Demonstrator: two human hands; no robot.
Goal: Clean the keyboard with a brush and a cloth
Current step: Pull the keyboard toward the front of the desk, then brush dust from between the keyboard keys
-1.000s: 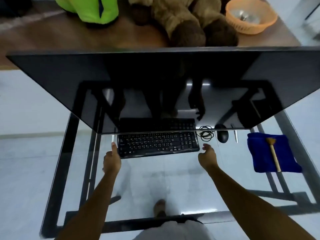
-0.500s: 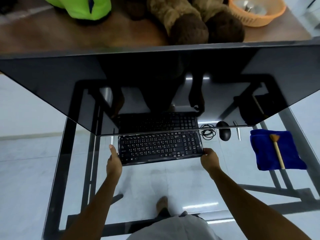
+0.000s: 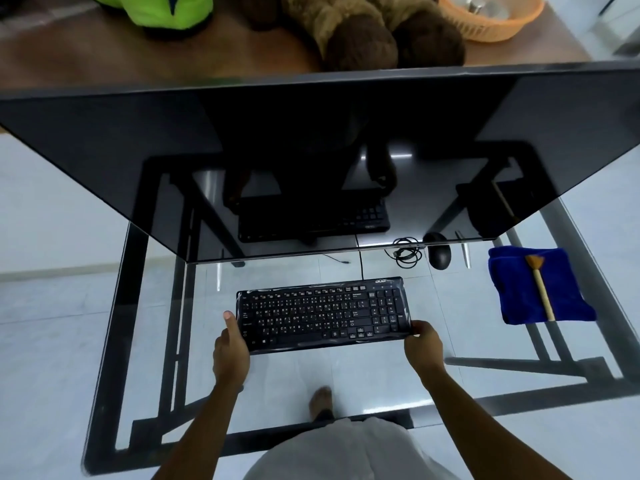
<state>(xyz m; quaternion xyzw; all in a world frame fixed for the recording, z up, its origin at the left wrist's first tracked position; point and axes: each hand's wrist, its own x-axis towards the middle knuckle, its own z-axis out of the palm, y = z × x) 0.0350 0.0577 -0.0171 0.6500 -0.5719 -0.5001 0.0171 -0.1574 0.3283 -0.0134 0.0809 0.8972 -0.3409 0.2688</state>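
A black keyboard [image 3: 323, 311] lies on the glass desk [image 3: 381, 375], out in front of the big dark monitor. My left hand [image 3: 230, 348] grips its left end, thumb up along the edge. My right hand [image 3: 424, 344] grips its near right corner. A folded blue cloth [image 3: 519, 289] lies at the right of the desk. On top of the cloth rests a small brush [image 3: 541, 287] with a pale wooden handle, bristles pointing away from me.
The large dark monitor [image 3: 311, 150] tilts over the back of the desk. A black mouse [image 3: 440, 256], a coiled cable [image 3: 407, 254] and a pen [image 3: 465, 252] lie under its lower edge. Plush toys and an orange basket [image 3: 491, 19] sit on the wooden table behind.
Both hands closed on the keyboard's ends and pulled it toward me, out from under the monitor's edge. The cloth and brush have not moved.
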